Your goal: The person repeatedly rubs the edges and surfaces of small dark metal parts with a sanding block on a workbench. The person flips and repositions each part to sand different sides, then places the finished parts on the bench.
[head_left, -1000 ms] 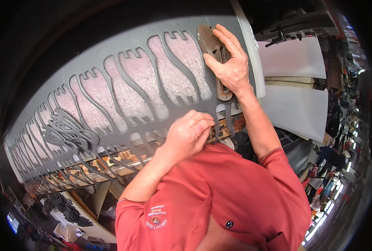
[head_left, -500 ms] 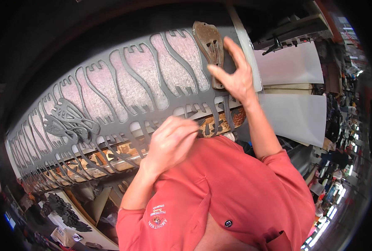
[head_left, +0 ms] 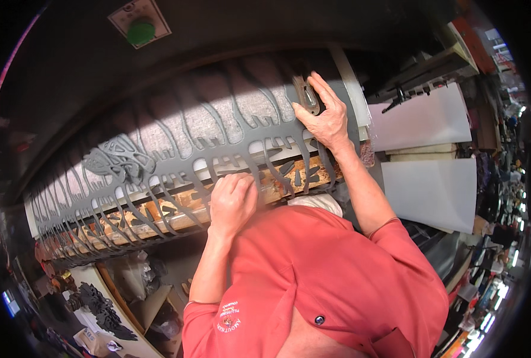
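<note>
My right hand (head_left: 326, 118) is at the right end of a grey sheet (head_left: 188, 161), its thumb and fingers along both sides of a brown foot-shaped cutting die (head_left: 306, 94). The die's far end lies in shadow. Sole-shaped cutouts run in a row across the sheet, with a pale board (head_left: 215, 107) showing through. Near my chest my left hand (head_left: 234, 200) is curled into a fist beside the sheet's near edge. What the fist holds, if anything, is hidden. A small pile of grey cut pieces (head_left: 119, 158) rests on the sheet to the left.
A dark machine head (head_left: 218, 24) with a green button (head_left: 140, 32) overhangs the sheet's far side. Small dark scraps (head_left: 298, 176) lie on the worn wooden edge (head_left: 271, 190). White sheets (head_left: 429, 191) are at the right, and black pieces (head_left: 101, 310) sit on a lower-left shelf.
My right thumb and fingers have closed in on the die. My left hand has curled tighter and shifted slightly down. The machine head with its green button now shows, shading the sheet's far side.
</note>
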A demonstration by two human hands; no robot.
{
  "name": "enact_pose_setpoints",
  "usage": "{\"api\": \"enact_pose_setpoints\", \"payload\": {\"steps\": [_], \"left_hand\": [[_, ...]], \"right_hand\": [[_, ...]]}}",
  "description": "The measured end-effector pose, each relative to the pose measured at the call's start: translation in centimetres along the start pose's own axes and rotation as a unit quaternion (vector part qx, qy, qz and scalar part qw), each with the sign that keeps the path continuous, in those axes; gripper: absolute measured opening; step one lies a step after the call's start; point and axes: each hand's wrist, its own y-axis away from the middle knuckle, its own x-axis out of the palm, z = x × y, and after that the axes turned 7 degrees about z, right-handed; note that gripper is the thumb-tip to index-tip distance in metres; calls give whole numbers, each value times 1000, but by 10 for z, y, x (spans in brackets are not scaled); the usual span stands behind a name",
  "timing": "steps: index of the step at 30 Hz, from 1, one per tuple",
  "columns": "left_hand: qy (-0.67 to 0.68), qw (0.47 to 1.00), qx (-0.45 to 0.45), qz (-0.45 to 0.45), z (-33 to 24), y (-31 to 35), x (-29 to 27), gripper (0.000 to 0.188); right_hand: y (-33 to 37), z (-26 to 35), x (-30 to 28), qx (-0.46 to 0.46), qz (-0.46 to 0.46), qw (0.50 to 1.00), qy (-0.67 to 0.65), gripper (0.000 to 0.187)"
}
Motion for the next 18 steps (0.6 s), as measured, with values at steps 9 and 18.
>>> {"api": "enact_pose_setpoints", "payload": {"steps": [9,18], "left_hand": [[2,1000,9,-25,4,6,1,9],[22,999,-47,-5,-3,4,-5,8]], "right_hand": [[-1,76,-1,-107,-54,988,-98,25],[-79,210,71,-358,-69,925,-106,5]]}}
